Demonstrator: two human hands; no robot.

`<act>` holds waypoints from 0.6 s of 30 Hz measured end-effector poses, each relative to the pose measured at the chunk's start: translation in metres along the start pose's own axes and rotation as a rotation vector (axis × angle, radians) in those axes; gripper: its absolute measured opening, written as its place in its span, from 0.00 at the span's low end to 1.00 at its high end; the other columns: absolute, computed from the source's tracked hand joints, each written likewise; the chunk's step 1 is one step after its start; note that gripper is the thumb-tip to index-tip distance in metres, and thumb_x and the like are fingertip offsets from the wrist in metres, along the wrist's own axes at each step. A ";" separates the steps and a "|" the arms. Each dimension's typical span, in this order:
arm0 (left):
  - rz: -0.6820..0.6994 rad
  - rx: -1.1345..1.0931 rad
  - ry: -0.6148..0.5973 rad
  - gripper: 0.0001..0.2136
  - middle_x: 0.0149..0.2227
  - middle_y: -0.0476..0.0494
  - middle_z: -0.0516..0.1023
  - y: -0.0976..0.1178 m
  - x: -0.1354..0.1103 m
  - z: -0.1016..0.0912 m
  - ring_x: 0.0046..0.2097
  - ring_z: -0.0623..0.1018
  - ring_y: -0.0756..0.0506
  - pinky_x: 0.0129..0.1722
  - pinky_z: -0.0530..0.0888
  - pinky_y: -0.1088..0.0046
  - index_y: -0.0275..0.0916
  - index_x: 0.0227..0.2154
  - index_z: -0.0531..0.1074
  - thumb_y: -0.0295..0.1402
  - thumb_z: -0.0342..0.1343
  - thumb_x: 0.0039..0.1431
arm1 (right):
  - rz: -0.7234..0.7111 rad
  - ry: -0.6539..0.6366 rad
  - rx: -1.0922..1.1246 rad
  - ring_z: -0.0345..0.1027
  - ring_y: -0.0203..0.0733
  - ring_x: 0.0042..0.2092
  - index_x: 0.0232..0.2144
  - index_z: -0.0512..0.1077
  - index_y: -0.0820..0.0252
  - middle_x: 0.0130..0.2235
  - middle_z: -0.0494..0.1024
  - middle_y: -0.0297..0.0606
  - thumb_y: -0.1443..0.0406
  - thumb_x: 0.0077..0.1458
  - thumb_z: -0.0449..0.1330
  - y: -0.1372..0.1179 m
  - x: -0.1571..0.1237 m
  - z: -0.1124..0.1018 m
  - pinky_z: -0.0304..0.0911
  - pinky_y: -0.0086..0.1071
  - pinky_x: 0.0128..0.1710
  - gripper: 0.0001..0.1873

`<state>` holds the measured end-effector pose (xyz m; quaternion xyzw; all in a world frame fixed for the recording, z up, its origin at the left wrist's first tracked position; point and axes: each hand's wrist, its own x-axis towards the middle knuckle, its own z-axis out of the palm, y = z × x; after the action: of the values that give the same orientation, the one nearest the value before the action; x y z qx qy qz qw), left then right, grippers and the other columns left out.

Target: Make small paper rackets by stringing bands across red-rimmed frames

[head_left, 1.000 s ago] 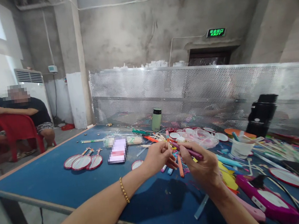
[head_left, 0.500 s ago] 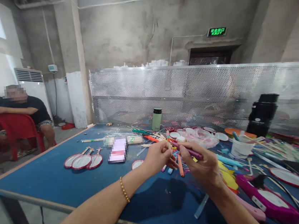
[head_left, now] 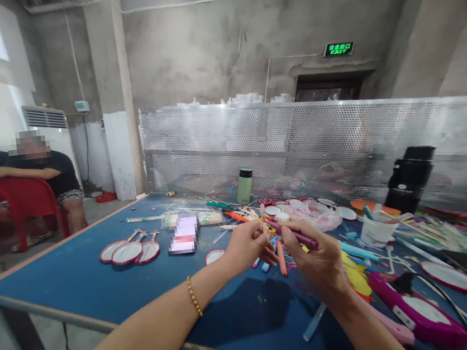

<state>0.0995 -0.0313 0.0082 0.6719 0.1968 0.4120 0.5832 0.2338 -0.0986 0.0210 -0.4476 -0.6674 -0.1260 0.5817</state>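
Note:
Above the blue table [head_left: 72, 277], my left hand [head_left: 248, 245] is closed in a pinch on a thin pale stick [head_left: 263, 220] that points upward. My right hand [head_left: 317, 261] is closed on a purple marker [head_left: 295, 236] whose tip points left toward the stick. The two hands almost touch. Loose markers [head_left: 280, 256] lie on the table just beneath them.
Three round red-rimmed fans [head_left: 129, 252] and a blurred packet [head_left: 183, 234] lie to the left. A green flask [head_left: 244, 186], a white cup [head_left: 375, 232], a black device [head_left: 408, 177] and a magenta tool [head_left: 418, 314] crowd the right. A perforated metal screen [head_left: 318, 143] backs the table. Seated people [head_left: 35, 175] are at far left.
Both hands hold their grips and have barely shifted; the right hand has edged slightly toward the stick.

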 end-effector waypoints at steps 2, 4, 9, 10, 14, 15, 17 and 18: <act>-0.001 0.004 0.000 0.04 0.24 0.50 0.74 0.000 0.000 0.000 0.24 0.80 0.45 0.22 0.75 0.72 0.39 0.29 0.62 0.32 0.52 0.54 | -0.003 -0.002 -0.008 0.72 0.35 0.28 0.32 0.77 0.60 0.27 0.78 0.34 0.63 0.58 0.58 0.000 0.000 0.000 0.66 0.27 0.29 0.09; -0.005 0.007 0.002 0.04 0.23 0.50 0.74 0.000 -0.001 0.000 0.24 0.80 0.45 0.22 0.75 0.72 0.39 0.29 0.62 0.32 0.52 0.54 | 0.006 -0.006 -0.005 0.72 0.36 0.28 0.32 0.77 0.60 0.27 0.79 0.34 0.63 0.58 0.58 -0.001 0.000 0.000 0.66 0.27 0.29 0.09; -0.006 0.003 0.011 0.04 0.23 0.50 0.74 0.001 -0.001 0.001 0.24 0.80 0.45 0.22 0.75 0.72 0.39 0.28 0.61 0.31 0.51 0.53 | -0.008 -0.010 0.019 0.75 0.38 0.32 0.32 0.77 0.59 0.30 0.80 0.36 0.63 0.58 0.58 -0.001 0.000 0.000 0.68 0.28 0.31 0.08; -0.007 0.004 0.011 0.04 0.23 0.49 0.74 0.001 -0.001 0.001 0.24 0.80 0.45 0.22 0.75 0.72 0.39 0.28 0.61 0.31 0.51 0.53 | -0.011 -0.012 0.023 0.76 0.39 0.33 0.33 0.77 0.59 0.31 0.81 0.36 0.63 0.58 0.58 -0.001 0.000 0.001 0.69 0.28 0.32 0.08; -0.006 0.012 0.006 0.04 0.23 0.49 0.74 -0.001 0.000 0.001 0.24 0.80 0.45 0.22 0.75 0.72 0.39 0.29 0.61 0.31 0.51 0.53 | -0.013 -0.015 0.027 0.76 0.40 0.35 0.33 0.77 0.59 0.31 0.81 0.37 0.64 0.58 0.58 0.000 -0.001 0.002 0.69 0.29 0.33 0.08; -0.004 0.013 0.005 0.04 0.23 0.49 0.75 -0.002 0.001 0.001 0.24 0.80 0.45 0.22 0.75 0.72 0.39 0.29 0.61 0.31 0.51 0.53 | -0.015 -0.015 0.023 0.76 0.40 0.34 0.33 0.77 0.59 0.32 0.81 0.37 0.64 0.58 0.58 0.000 -0.001 0.002 0.69 0.29 0.33 0.08; 0.000 0.012 0.005 0.03 0.23 0.49 0.75 -0.002 0.001 0.001 0.24 0.80 0.44 0.22 0.75 0.72 0.39 0.28 0.61 0.30 0.51 0.53 | -0.018 -0.015 0.010 0.76 0.39 0.33 0.33 0.78 0.59 0.32 0.82 0.37 0.64 0.58 0.58 0.000 -0.001 0.001 0.69 0.29 0.33 0.08; 0.001 0.010 0.005 0.03 0.23 0.49 0.74 -0.002 0.000 0.001 0.24 0.80 0.44 0.22 0.75 0.72 0.39 0.28 0.61 0.30 0.51 0.53 | -0.017 -0.012 0.002 0.76 0.39 0.33 0.33 0.78 0.59 0.32 0.82 0.37 0.63 0.58 0.58 0.000 0.000 0.001 0.69 0.28 0.33 0.08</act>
<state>0.1006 -0.0309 0.0067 0.6739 0.2002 0.4128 0.5791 0.2329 -0.0981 0.0203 -0.4422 -0.6749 -0.1277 0.5768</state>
